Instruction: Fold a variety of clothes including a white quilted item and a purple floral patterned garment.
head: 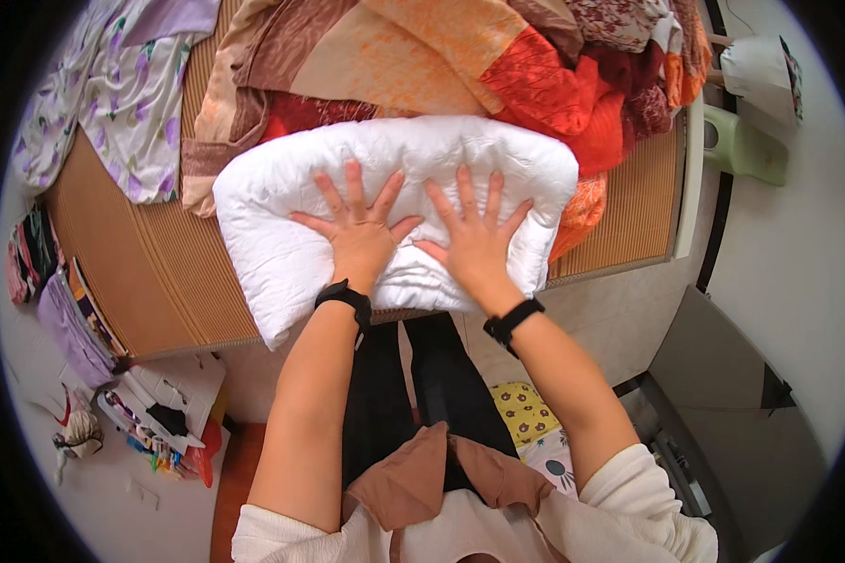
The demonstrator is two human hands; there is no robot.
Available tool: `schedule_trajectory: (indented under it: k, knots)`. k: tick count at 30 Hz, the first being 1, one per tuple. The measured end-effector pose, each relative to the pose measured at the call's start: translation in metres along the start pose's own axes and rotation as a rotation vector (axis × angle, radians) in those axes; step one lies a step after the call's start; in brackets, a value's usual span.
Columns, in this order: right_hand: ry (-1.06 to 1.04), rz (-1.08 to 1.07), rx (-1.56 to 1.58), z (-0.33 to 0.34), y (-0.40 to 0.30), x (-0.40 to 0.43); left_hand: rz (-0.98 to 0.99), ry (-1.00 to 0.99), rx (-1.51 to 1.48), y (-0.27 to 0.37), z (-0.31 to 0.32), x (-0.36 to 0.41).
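A folded white quilt lies on the near edge of a bed covered with a brown slatted mat. My left hand rests palm down on it, left of the middle, with the fingers spread. Beside it, a short way to the right, my right hand presses flat on the same quilt, fingers also apart. Neither hand grips the cloth. The quilt's lower left corner hangs over the bed edge. Behind the quilt is a crumpled patchwork cover in orange, red and brown.
White cloth with purple flowers lies on the bed's far left. A cluttered white cabinet stands at lower left, with lilac fabric near it. To the right are a green plastic object and a large dark screen.
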State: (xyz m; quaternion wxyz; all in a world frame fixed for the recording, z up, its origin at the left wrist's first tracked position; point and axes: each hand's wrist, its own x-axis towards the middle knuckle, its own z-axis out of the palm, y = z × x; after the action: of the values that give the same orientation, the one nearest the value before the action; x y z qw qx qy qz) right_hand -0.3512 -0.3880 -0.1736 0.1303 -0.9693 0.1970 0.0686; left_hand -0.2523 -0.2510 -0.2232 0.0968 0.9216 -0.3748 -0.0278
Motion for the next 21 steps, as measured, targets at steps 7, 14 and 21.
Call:
schedule_trajectory:
  k: [7,14,21]
  knots:
    - [-0.100,0.083,0.136,-0.063,0.019,-0.020,0.023,-0.004,0.042,-0.006,0.011,-0.011]
    - [0.104,-0.047,0.020,0.040,0.086,-0.035,0.059,0.002,0.014,-0.004,0.011,-0.003]
    - [0.127,-0.064,0.068,0.057,0.095,-0.033,0.058,0.015,0.038,-0.002,0.015,-0.004]
